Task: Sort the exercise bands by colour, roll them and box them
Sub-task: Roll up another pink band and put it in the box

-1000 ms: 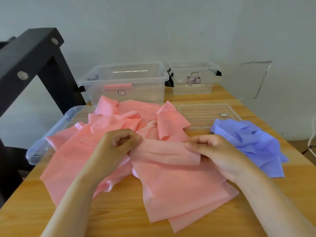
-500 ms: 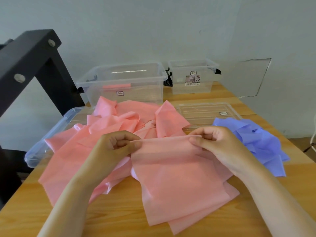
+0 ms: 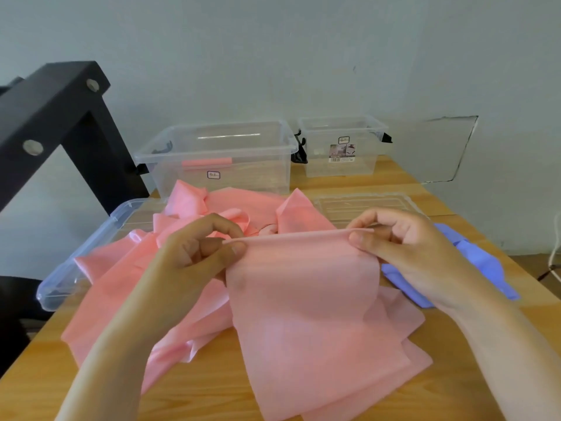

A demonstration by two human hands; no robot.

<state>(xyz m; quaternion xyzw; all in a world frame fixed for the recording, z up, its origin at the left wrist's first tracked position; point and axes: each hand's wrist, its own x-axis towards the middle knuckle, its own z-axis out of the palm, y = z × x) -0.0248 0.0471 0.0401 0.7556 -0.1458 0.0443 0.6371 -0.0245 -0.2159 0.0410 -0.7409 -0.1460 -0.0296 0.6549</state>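
A pink exercise band (image 3: 303,299) is held up by its top edge above a heap of pink bands (image 3: 127,284) on the wooden table. My left hand (image 3: 197,250) pinches the left corner of that edge and my right hand (image 3: 403,247) pinches the right corner, with the edge stretched straight between them. The band hangs down toward me over the heap. A pile of purple bands (image 3: 473,268) lies to the right, partly hidden behind my right hand. One rolled pink band (image 3: 206,163) lies inside the large clear box (image 3: 218,159) at the back.
A smaller clear box (image 3: 343,147) stands at the back right. One clear lid (image 3: 364,205) lies flat behind my right hand, another clear lid (image 3: 76,275) juts over the table's left edge under the pink heap. A black frame (image 3: 60,123) rises at the left.
Both hands have lifted the pink band's top edge off the heap and pulled it taut. The band now hangs from my fingers instead of lying on the pile.
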